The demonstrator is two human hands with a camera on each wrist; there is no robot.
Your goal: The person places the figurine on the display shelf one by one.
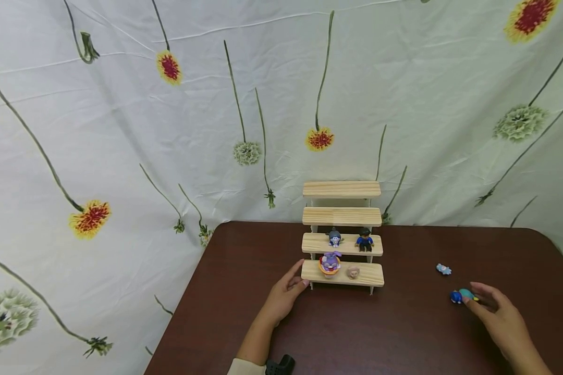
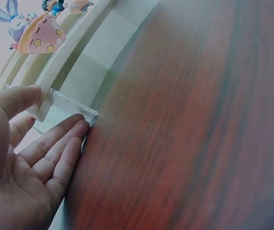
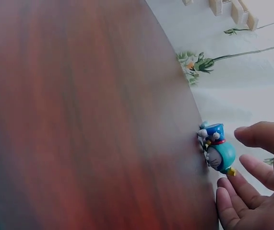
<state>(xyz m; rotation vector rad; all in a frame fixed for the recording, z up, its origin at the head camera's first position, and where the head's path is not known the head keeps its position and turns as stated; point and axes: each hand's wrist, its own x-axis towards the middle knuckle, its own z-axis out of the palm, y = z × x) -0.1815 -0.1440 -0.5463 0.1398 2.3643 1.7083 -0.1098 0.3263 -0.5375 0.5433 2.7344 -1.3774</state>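
Observation:
A stepped wooden display stand (image 1: 342, 216) stands at the back of the table. My left hand (image 1: 283, 294) is at the left end of its lowest shelf (image 2: 62, 64), thumb and forefinger on either side of the board's end. Out to the right, my right hand (image 1: 499, 317) is beside a blue and teal toy figure (image 3: 220, 151) lying on the table. In the right wrist view the thumb is apart from the figure and the fingers are spread; a fingertip is close to its yellow part, and contact is unclear.
The lowest shelf holds a purple rabbit-eared figure (image 1: 330, 263) and a small pinkish piece (image 1: 353, 272). Above them sit a grey-blue figure (image 1: 334, 238) and a black-haired figure (image 1: 365, 240). A small light-blue toy (image 1: 443, 269) lies behind the right hand. Flowered cloth (image 1: 206, 104) hangs behind the table.

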